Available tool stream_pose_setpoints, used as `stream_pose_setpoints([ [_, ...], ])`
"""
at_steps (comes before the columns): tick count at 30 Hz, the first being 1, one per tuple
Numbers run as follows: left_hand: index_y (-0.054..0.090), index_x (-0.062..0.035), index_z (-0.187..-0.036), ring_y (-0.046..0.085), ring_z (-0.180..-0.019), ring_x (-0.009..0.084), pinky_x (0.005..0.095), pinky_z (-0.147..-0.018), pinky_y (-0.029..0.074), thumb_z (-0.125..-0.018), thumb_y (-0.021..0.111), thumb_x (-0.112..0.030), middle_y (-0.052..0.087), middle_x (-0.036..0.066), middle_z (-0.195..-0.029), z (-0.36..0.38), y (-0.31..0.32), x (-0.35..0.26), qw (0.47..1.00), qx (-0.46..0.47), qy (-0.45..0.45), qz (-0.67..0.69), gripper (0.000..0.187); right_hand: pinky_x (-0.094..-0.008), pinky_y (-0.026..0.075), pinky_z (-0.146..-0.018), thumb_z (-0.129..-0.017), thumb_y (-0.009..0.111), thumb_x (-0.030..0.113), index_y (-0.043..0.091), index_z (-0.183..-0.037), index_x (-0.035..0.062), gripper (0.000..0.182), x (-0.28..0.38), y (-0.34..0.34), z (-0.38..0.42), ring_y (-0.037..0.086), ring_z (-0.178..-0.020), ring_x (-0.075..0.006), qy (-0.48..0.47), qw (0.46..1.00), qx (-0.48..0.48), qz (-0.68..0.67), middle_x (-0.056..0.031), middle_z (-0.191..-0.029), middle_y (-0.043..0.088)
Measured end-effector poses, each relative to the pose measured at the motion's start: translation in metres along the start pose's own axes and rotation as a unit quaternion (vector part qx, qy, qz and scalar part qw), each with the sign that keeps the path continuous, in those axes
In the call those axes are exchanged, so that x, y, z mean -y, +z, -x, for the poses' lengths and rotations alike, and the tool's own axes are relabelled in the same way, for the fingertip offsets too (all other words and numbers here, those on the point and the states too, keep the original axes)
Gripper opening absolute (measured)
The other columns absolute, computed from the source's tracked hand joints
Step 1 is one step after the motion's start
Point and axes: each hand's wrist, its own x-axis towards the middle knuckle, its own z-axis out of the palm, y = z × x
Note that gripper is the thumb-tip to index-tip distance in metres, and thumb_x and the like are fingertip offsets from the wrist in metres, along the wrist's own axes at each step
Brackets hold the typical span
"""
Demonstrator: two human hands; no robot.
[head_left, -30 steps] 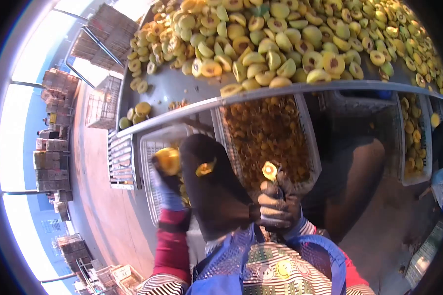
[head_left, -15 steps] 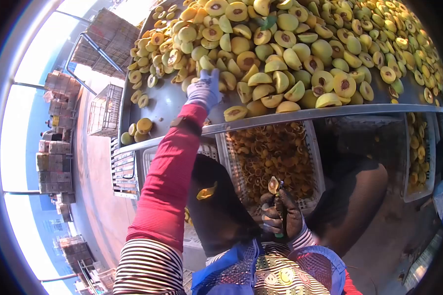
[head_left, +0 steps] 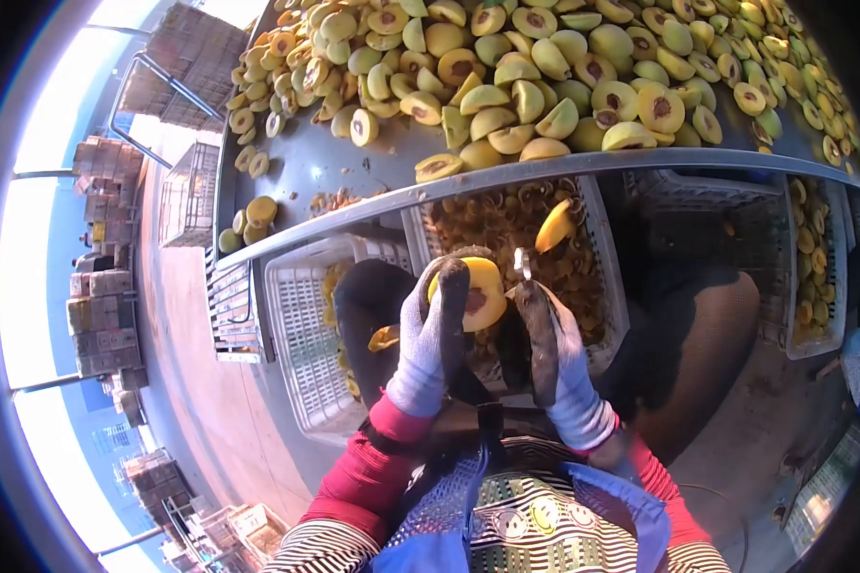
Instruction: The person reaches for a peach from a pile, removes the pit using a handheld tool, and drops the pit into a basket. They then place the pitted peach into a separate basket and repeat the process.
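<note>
Seemingly at lining-up: the left hand [head_left: 433, 329] holds a fruit half [head_left: 487, 295], cavity showing; at its 2 o'clock, a small tool [head_left: 523, 265] in the right hand [head_left: 548, 334]. Contact would call for steady hands. Heaped halves [head_left: 545, 86], 12 o'clock

Both the left hand [head_left: 434, 329] and the right hand [head_left: 556, 349] showed pale lavender glove fabric with blackish patches. The fruit half [head_left: 483, 296] was golden yellow, reddish brown at its centre. The fruit pile [head_left: 545, 86] mixed yellow and green with brown centres, against the grey table [head_left: 334, 158]. The sleeves [head_left: 358, 482] were crimson, then striped black and white. Smiley faces patterned the striped shirt front [head_left: 545, 520], between blue panels [head_left: 430, 506].
</note>
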Motion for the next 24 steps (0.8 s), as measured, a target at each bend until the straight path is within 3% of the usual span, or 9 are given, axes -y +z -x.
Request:
stream_pose_setpoints([
  [2,0.061,-0.0006,-0.11,0.055,-0.079,0.0072,0.0223,-0.071,0.045,-0.098,0.051,-0.035,0.062,0.002,-0.089,0.005,0.0,0.005,0.999,-0.034,-0.002,0.032,0.038,-0.0303,0.047,-0.064,-0.092,0.056,0.01,0.054,-0.106,-0.0012,0.018,0.0,0.008,0.012,0.062,-0.07,-0.0201,-0.036,0.996,-0.056,-0.06,-0.0092,-0.078,0.062],
  [3,0.061,-0.0005,-0.109,0.055,-0.079,0.0074,0.0227,-0.072,0.045,-0.098,0.05,-0.035,0.062,0.002,-0.089,0.006,0.0,0.005,0.998,-0.039,-0.004,0.043,0.038,-0.0335,0.047,-0.062,-0.092,0.056,0.012,0.055,-0.104,-0.001,0.018,-0.007,0.01,0.017,0.063,-0.07,-0.0288,-0.107,0.993,-0.042,0.005,-0.0156,-0.077,0.061],
  [4,0.061,-0.0004,-0.108,0.055,-0.079,0.0076,0.0232,-0.072,0.046,-0.098,0.05,-0.036,0.062,0.003,-0.088,0.009,0.001,0.006,0.997,-0.044,-0.008,0.055,0.038,-0.0342,0.046,-0.06,-0.091,0.058,0.012,0.054,-0.1,-0.0008,0.017,-0.012,0.013,0.022,0.061,-0.068,-0.0329,-0.196,0.966,-0.088,0.144,-0.0179,-0.074,0.058],
  [6,0.061,-0.0009,-0.107,0.056,-0.079,0.008,0.0235,-0.072,0.046,-0.098,0.05,-0.035,0.062,0.002,-0.088,0.015,0.007,0.008,0.997,-0.045,-0.012,0.065,0.037,-0.0351,0.046,-0.058,-0.091,0.058,0.012,0.054,-0.101,-0.0009,0.017,-0.01,0.011,0.027,0.062,-0.068,-0.0329,-0.259,0.939,-0.12,0.192,-0.0195,-0.071,0.058],
  [8,0.059,-0.0013,-0.108,0.056,-0.08,0.0078,0.0233,-0.071,0.046,-0.098,0.051,-0.035,0.062,0.002,-0.088,0.022,0.007,0.019,0.996,-0.054,-0.001,0.064,0.037,-0.0381,0.046,-0.059,-0.089,0.059,0.011,0.054,-0.102,-0.0015,0.019,0.003,0.005,0.035,0.061,-0.069,-0.0374,-0.169,0.972,-0.07,0.149,-0.0214,-0.073,0.058],
  [13,0.057,-0.0009,-0.113,0.055,-0.087,0.0108,0.0242,-0.079,0.046,-0.1,0.045,-0.035,0.059,0.006,-0.101,0.035,0.02,0.014,0.996,-0.04,0.042,0.066,0.038,-0.0413,0.048,-0.06,-0.087,0.061,0.015,0.054,-0.106,-0.0049,0.028,-0.009,0.004,0.04,0.062,-0.07,-0.0386,-0.256,0.916,-0.118,0.287,-0.0228,-0.077,0.06],
  [20,0.055,-0.0001,-0.114,0.058,-0.092,0.0123,0.0241,-0.08,0.048,-0.098,0.048,-0.039,0.059,0.008,-0.102,0.042,0.033,0.006,0.993,-0.016,0.051,0.101,0.042,-0.0421,0.048,-0.06,-0.086,0.06,0.018,0.053,-0.106,-0.0042,0.03,-0.014,-0.003,0.045,0.061,-0.071,-0.0394,-0.209,0.942,-0.084,0.25,-0.0233,-0.079,0.059],
  [24,0.055,0.0005,-0.113,0.058,-0.091,0.0133,0.0261,-0.081,0.047,-0.098,0.048,-0.037,0.061,0.009,-0.1,0.037,0.036,0.018,0.993,-0.016,0.1,0.066,0.041,-0.0425,0.048,-0.061,-0.087,0.057,0.016,0.052,-0.106,-0.0043,0.029,-0.014,-0.008,0.042,0.061,-0.071,-0.0402,-0.211,0.948,-0.062,0.228,-0.0232,-0.078,0.059],
])
